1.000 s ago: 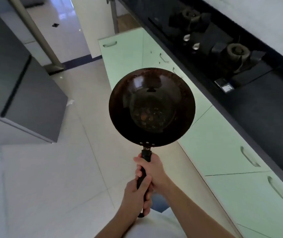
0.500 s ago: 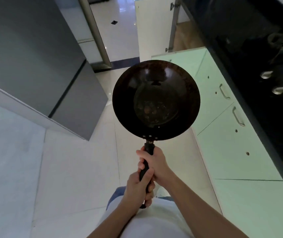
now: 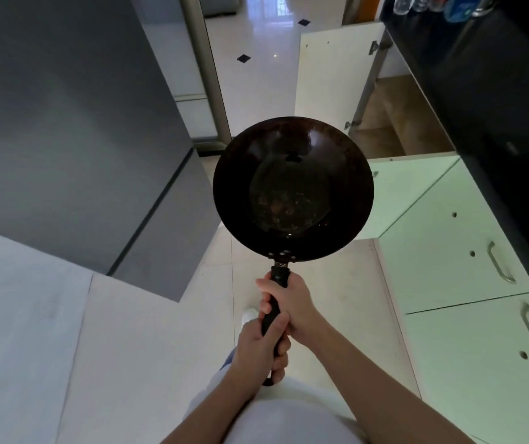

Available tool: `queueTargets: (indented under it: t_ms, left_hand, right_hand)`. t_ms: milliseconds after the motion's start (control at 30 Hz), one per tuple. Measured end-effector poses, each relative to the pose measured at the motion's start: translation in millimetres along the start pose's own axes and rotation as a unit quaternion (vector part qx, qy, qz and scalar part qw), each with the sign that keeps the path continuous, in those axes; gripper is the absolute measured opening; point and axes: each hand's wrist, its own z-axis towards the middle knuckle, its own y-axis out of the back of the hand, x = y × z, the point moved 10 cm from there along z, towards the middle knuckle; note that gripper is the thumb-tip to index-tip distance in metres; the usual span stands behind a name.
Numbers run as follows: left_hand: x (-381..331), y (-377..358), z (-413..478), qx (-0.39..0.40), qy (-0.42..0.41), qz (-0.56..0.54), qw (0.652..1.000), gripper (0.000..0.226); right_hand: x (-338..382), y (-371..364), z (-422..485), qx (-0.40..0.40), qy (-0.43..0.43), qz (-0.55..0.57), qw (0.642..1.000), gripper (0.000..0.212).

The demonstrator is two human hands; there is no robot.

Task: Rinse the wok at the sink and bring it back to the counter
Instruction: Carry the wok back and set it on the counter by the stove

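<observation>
A dark round wok (image 3: 293, 190) with brown food residue on its bottom is held level over the pale tiled floor, in front of my body. Its black handle (image 3: 272, 310) points back toward me. My right hand (image 3: 292, 304) is wrapped around the handle close to the wok. My left hand (image 3: 261, 346) grips the handle's end just behind it. No sink is in view.
A black counter (image 3: 487, 100) over pale green cabinets (image 3: 449, 257) with metal handles runs along the right. A grey fridge (image 3: 74, 133) stands at left. A white cabinet door (image 3: 330, 72) hangs open ahead, beside a doorway (image 3: 256, 59). Bottles (image 3: 423, 3) stand on the far counter.
The view has swung left and forward: the stove burners have left the frame, the fridge and doorway have come closer. Both hands keep the same hold on the wok's handle.
</observation>
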Motion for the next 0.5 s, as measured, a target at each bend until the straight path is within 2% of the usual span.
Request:
queueTargets:
  t_ms: [233, 500]
  left_hand:
    - [-90.4, 55.7, 73.2, 0.013, -0.011, 0.021, 1.0, 0.033]
    - [-149.1, 66.3, 145.2, 0.026, -0.003, 0.03, 0.999, 0.032]
  right_hand:
    - [59.5, -56.7, 94.1, -0.008, 0.006, 0.016, 1.0, 0.018]
    - [104.6, -60.3, 171.8, -0.033, 0.001, 0.046, 0.998, 0.02]
